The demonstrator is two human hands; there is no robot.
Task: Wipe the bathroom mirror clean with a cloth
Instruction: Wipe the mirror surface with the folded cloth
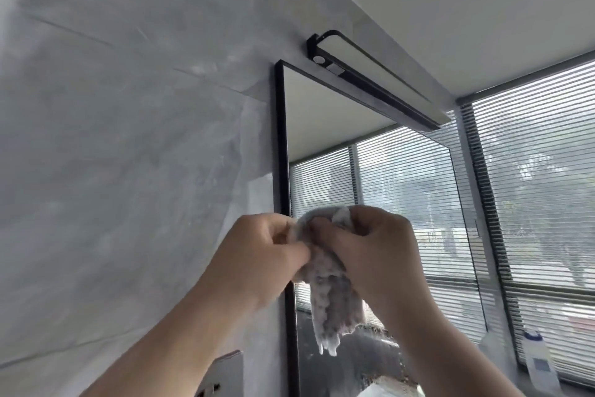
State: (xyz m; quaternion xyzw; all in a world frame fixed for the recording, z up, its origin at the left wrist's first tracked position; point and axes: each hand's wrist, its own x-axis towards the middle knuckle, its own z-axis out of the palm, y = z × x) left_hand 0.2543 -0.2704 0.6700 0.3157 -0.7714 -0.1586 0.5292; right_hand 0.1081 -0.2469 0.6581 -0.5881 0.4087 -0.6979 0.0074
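A black-framed mirror (325, 126) hangs on the grey wall and reflects the ceiling and window blinds. In front of its left part I hold a grey-white cloth (331, 300) with both hands. My left hand (260, 255) pinches its upper left edge. My right hand (376, 252) grips the bunched top of it, fingers curled. The rest of the cloth hangs down between my forearms. The lower mirror shows specks and smears.
A black bar lamp (376, 81) juts out above the mirror. Window blinds (541, 190) fill the right. A white plastic bottle (537, 361) stands on the sill at the lower right. A wall socket (225, 374) sits left of the mirror's lower frame.
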